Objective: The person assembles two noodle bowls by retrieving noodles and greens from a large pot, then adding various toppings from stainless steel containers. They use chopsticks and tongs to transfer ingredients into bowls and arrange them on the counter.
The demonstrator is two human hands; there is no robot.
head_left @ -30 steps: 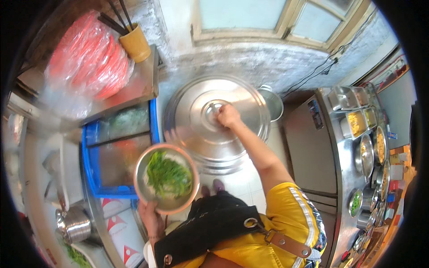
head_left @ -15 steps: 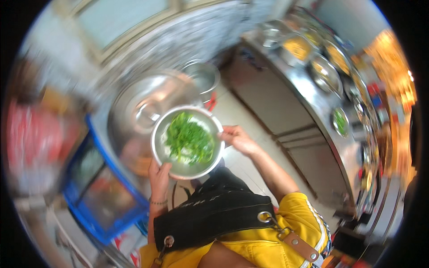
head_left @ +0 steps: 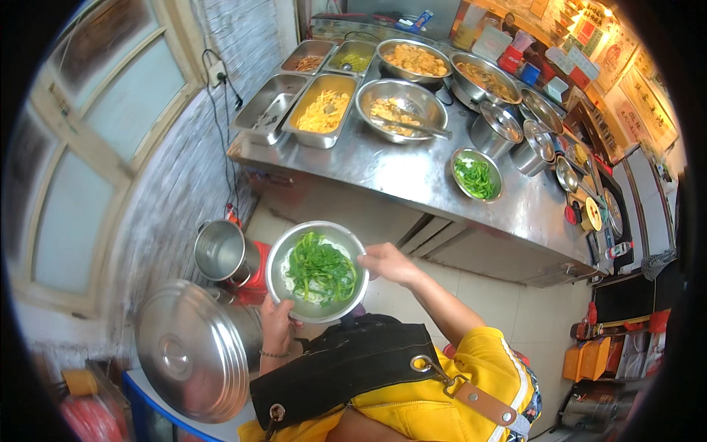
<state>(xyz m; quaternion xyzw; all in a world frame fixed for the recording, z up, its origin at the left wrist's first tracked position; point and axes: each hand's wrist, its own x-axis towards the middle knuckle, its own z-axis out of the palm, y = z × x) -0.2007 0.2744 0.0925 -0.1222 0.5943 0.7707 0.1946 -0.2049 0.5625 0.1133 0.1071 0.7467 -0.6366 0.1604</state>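
I carry a round metal bowl (head_left: 328, 312) in front of my apron, level with my waist. Cut leafy greens (head_left: 318, 267) lie in it, with white bits, perhaps noodles or onion, showing beneath them. My left hand (head_left: 277, 324) grips the lower left rim, thumb on the inside. On the right edge, my right hand (head_left: 389, 264) pinches the rim; its fingers underneath are partly hidden. A smaller metal bowl of similar greens (head_left: 477, 178) stands on the steel counter (head_left: 401, 175) ahead and to the right.
Along the counter stand a tray of yellow strips (head_left: 322, 112), a wide bowl with a ladle (head_left: 420, 129) and lidded pots (head_left: 497, 127). Left of me are a tall metal pot (head_left: 221, 250) by a red stand (head_left: 259, 274) and a large domed lid (head_left: 177, 355).
My body has turned right, so the counter now spreads across the view ahead and the large lid sits lower left. Both hands still hold the bowl of greens.
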